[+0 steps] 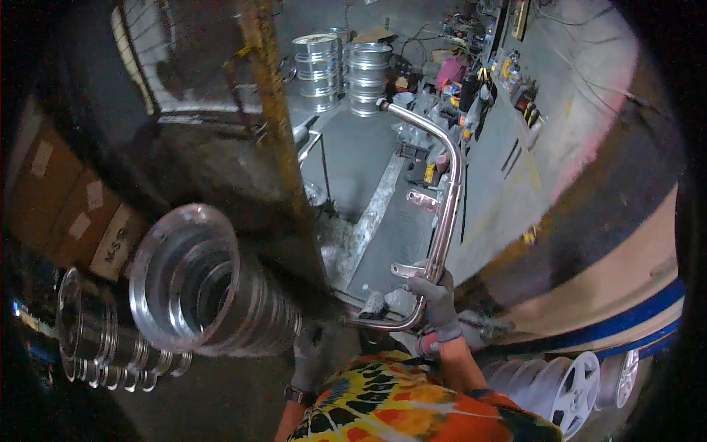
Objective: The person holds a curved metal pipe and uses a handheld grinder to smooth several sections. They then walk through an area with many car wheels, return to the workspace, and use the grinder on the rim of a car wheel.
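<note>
A shiny bent metal tube with mounting tabs (446, 214) rises in front of me, curved at its top and at its lower end. My right hand (438, 300), in a grey glove, is closed around it near the lower bend. My left hand (313, 357), also gloved in grey, hangs lower down beside a stack of metal wheel barrels (258, 309). A gap shows between its thumb and fingers, and I see nothing held in it. The tube's lower end stops a little to the right of that hand.
Ahead is a doorway with a rusty yellow post (269, 96) on its left. Stacked rims (317, 74) stand inside, with tools and bags (449, 96) along the right wall. Cardboard boxes (66, 191) sit at left; spoked wheels (578, 394) lie at lower right.
</note>
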Tool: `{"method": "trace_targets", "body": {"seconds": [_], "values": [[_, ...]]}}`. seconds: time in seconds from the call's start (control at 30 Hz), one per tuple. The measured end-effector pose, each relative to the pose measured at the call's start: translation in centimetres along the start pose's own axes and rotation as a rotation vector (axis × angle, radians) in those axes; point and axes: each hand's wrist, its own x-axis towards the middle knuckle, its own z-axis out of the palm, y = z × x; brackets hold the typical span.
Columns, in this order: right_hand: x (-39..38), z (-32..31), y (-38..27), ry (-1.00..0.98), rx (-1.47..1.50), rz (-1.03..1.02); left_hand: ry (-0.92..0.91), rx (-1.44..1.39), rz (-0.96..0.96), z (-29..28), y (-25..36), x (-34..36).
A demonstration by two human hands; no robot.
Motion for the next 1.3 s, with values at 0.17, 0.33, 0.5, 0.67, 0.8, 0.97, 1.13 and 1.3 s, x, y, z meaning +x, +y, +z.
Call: {"method": "trace_targets", "body": {"seconds": [0.17,0.33,0.5,0.67,0.8,0.97,1.13,1.3], "values": [[12.2,0.5,-2.7,-0.054,-0.109,-0.083,-0.197,0.098,0.133,5.5,2.6,14.4],[22.2,0.2,-3.8,-0.064,-0.147,-0.158,-0.233,0.030,0.253,10.4,8.2,28.2],[29.3,0.1,-3.5,-0.001,-0.179,-0.082,-0.248,-0.036,0.265,13.8,11.0,37.9],[37.1,1.2,-3.8,0.037,-0.302,-0.137,-0.213,-0.025,0.254,16.3,10.8,45.2],[46.7,3.2,-3.6,0.007,-0.465,-0.193,-0.143,-0.091,0.148,17.1,10.0,50.4],[59.2,8.0,-2.9,-0.040,-0.436,-0.178,0.188,-0.125,0.037,15.2,9.6,57.4],[68.9,10.7,-4.9,-0.211,-0.625,-0.157,0.493,-0.026,-0.020,12.1,11.8,63.4],[78.0,12.7,-6.4,-0.434,-0.724,-0.318,0.502,0.049,-0.046,11.0,14.2,70.1]]}}
